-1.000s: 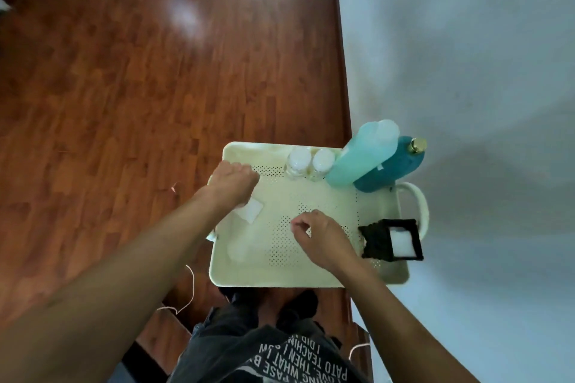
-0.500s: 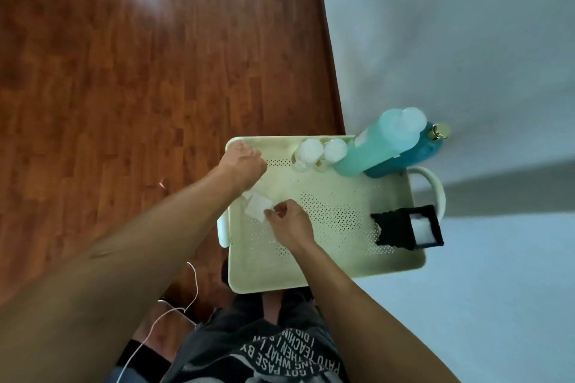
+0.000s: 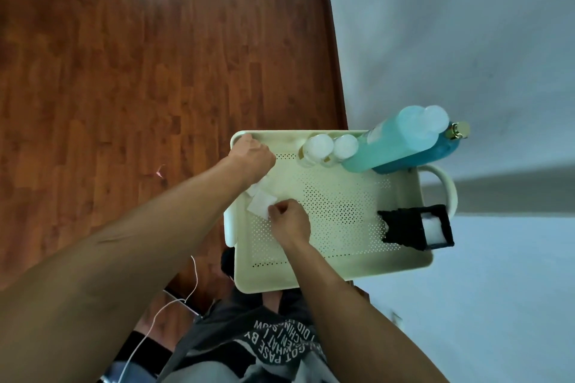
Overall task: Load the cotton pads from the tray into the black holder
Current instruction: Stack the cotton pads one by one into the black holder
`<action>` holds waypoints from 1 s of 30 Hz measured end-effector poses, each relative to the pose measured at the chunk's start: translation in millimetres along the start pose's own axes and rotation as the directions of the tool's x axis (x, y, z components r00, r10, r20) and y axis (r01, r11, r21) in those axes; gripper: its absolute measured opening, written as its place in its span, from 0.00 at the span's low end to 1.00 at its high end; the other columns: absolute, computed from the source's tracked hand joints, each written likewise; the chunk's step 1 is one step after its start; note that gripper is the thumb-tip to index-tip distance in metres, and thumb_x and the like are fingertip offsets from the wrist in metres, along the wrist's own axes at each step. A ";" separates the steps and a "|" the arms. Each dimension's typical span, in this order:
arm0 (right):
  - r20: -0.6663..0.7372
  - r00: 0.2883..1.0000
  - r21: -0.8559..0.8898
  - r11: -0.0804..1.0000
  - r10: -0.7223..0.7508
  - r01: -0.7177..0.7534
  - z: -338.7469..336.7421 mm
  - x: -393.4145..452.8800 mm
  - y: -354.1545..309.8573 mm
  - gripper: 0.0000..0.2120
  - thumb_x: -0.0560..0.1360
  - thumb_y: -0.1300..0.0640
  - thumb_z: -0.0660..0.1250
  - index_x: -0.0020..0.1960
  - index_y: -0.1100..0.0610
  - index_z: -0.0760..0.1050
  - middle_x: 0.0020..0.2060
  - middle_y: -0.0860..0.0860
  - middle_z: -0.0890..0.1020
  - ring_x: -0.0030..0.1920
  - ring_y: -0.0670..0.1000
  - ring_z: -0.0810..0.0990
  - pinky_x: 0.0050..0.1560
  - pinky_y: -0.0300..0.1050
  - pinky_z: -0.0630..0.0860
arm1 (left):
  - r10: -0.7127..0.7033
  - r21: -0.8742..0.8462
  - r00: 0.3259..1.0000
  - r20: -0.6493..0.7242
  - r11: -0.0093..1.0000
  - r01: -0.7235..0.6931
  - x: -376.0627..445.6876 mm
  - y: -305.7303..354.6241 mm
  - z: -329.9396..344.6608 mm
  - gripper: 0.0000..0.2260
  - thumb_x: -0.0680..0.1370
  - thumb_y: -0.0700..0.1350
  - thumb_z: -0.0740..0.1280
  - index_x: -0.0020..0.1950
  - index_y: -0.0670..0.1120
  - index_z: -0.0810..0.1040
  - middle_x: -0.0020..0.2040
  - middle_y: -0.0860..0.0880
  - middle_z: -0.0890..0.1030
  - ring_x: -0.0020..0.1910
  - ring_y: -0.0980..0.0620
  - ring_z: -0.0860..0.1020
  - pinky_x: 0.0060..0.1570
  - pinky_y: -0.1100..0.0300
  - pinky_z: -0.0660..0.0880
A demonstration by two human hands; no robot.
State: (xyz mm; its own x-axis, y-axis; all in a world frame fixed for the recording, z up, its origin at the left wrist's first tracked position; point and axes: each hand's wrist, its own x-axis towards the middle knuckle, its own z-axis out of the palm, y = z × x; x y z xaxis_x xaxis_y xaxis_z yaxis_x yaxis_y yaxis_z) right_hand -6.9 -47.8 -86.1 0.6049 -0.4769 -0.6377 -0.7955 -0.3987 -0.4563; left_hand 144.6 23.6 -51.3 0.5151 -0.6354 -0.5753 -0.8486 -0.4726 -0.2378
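Fingertips of the right hand pinch a soft square cotton pad over the perforated cream tray.

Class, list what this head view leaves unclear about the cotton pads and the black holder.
- Head view: left hand covers part of the white square cotton pads; their number is unclear.
- Black square holder: pad count inside is too small to tell.

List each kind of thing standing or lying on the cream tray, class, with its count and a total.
Blue-green bottles: 2
Small clear jars with white lids: 2
Black holder: 1
Loose cotton pads in clear view: 1, at the right hand; more may lie under the left hand
Total: 6
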 end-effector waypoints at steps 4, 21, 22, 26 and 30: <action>0.023 1.000 0.003 1.000 0.004 -0.004 -1.4 0.9 3.4 0.08 0.78 0.54 0.65 0.51 0.57 0.79 0.46 0.50 0.84 0.42 0.51 0.78 0.40 0.44 0.68 | -0.013 -0.041 1.000 -0.006 0.999 0.013 0.2 -1.2 -2.5 0.11 0.77 0.36 0.65 0.53 0.49 0.81 0.50 0.51 0.84 0.48 0.48 0.83 0.44 0.56 0.70; 0.185 0.964 0.230 0.962 -0.192 0.147 -124.8 -12.0 65.3 0.05 0.78 0.59 0.68 0.49 0.62 0.77 0.46 0.62 0.83 0.33 0.48 0.79 0.37 0.45 0.78 | -0.193 -0.359 0.981 -0.008 0.916 0.177 -23.0 15.8 -60.5 0.09 0.74 0.38 0.69 0.49 0.50 0.84 0.46 0.51 0.85 0.40 0.48 0.78 0.37 0.58 0.63; 0.187 0.963 0.222 0.963 -0.196 0.153 -128.4 -13.7 66.9 0.05 0.79 0.59 0.68 0.49 0.61 0.78 0.46 0.63 0.83 0.33 0.48 0.79 0.37 0.45 0.78 | -0.205 -0.406 0.979 -0.015 0.896 0.181 -25.4 15.2 -61.4 0.08 0.74 0.39 0.70 0.49 0.50 0.84 0.46 0.51 0.85 0.41 0.48 0.79 0.35 0.58 0.64; 0.165 0.952 0.142 0.961 -0.259 0.237 -149.1 -20.8 63.5 0.05 0.78 0.55 0.69 0.47 0.56 0.78 0.42 0.56 0.84 0.36 0.48 0.80 0.41 0.47 0.81 | -0.222 -0.617 0.975 0.023 0.764 0.188 -29.1 19.5 -64.1 0.05 0.76 0.47 0.73 0.51 0.52 0.86 0.48 0.51 0.85 0.46 0.48 0.83 0.39 0.58 0.76; 0.165 0.925 0.010 0.938 -0.342 0.345 -185.9 -24.0 69.9 0.04 0.76 0.51 0.68 0.44 0.49 0.77 0.38 0.47 0.83 0.40 0.49 0.82 0.43 0.48 0.80 | -0.251 -0.791 0.967 0.034 0.584 0.179 -25.8 38.3 -74.1 0.04 0.76 0.50 0.74 0.49 0.54 0.86 0.51 0.54 0.85 0.47 0.51 0.83 0.49 0.52 0.82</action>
State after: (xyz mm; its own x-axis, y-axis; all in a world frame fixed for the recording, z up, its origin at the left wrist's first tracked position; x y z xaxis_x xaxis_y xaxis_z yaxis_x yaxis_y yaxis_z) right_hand -70.2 -209.9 12.7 0.8258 -0.1753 -0.5361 -0.5378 -0.5309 -0.6549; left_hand 107.7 -23.4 12.5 0.7069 -0.4755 -0.5237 -0.3080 -0.8734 0.3773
